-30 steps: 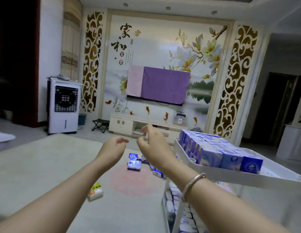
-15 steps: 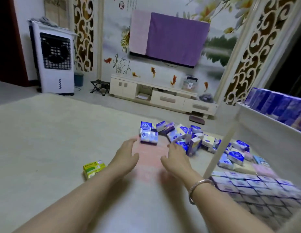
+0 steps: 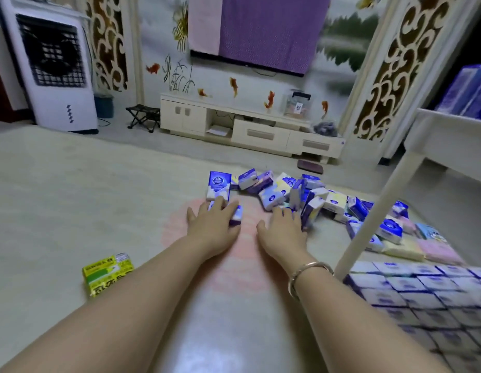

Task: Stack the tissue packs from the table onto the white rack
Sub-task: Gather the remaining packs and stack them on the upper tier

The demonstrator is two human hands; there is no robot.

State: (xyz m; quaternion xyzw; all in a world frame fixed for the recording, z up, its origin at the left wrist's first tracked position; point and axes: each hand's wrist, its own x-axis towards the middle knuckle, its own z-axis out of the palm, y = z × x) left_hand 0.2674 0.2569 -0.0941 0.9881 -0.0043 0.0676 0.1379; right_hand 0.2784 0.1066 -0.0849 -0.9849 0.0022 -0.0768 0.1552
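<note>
Blue-and-white tissue pack (image 3: 235, 215) lies crosswise under our left hand (image 3: 214, 224), fingers (image 3: 219, 204) spread over it (right hand (image 3: 283, 230) open beside the heap (image 3: 309, 195)).

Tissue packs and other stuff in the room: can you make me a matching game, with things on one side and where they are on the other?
Things:
1. left hand
2. yellow-green pack
3. folding stool
4. bracelet

Places:
A. on the right wrist
B. on the floor left of the TV cabinet
C. alone on the table, left of the left arm
D. on a blue tissue pack

Pairs: 1-D, 2-C, 3-B, 4-A
</note>
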